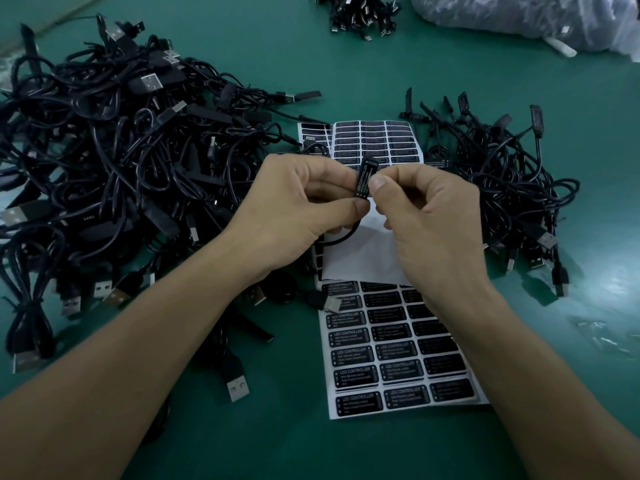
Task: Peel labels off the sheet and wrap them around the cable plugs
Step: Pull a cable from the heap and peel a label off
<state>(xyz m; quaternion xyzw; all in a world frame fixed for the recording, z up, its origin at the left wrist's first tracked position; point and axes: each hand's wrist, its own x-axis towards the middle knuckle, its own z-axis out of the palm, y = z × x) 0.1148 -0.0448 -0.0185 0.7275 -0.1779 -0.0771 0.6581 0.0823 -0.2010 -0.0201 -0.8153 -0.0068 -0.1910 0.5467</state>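
Observation:
My left hand point(294, 206) and my right hand point(433, 220) meet above the green table, both pinching one small black cable plug point(362, 178). A black label printed "LED CONTROLLER" lies on the plug's face. The plug's cable loops down under my left hand. Below my hands lies a white label sheet point(391, 348) with rows of black labels; its upper part is bare white backing. A second label sheet point(374, 142) lies just beyond my hands.
A large tangled heap of black USB cables point(104, 161) fills the left side. A smaller pile of cables point(502, 174) lies to the right. More cables point(360, 13) and a clear plastic bag point(536, 19) sit at the far edge.

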